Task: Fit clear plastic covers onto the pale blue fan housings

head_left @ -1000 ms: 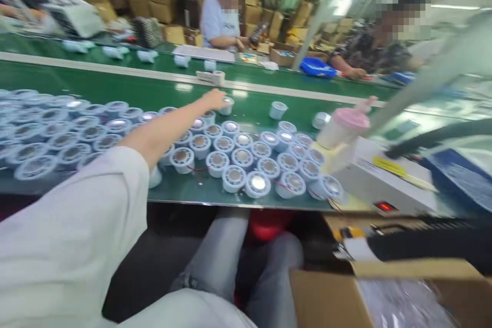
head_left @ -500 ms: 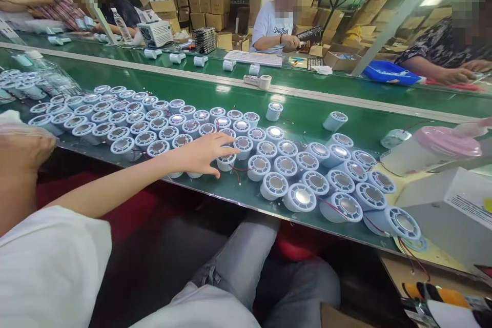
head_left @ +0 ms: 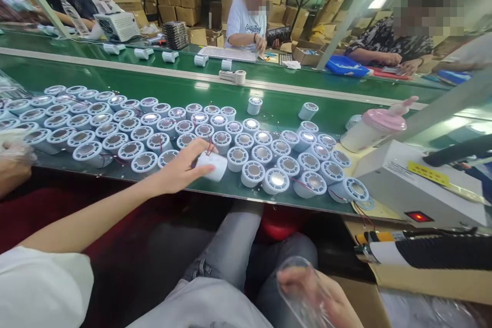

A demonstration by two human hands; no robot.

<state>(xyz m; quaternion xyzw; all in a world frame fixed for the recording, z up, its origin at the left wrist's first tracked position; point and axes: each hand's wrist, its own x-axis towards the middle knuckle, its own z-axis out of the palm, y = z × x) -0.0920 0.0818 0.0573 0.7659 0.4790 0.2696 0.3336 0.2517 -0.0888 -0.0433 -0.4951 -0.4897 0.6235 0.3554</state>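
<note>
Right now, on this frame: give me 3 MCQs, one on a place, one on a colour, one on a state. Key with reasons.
1. Where does the unit in the left hand lie?
A. at the near edge of the belt
B. in the carton
C. on the white machine

2. What colour is the cup's lid?
A. blue
B. pink
C. black

3. How does the held unit lie?
A. upright like the rest
B. tipped on its side
C. stacked on another

Key: 1 A, it lies on the green belt close to the near edge. 2 B, the lid is pink. 3 B, its white side wall faces up while the neighbours show their faces.
</note>
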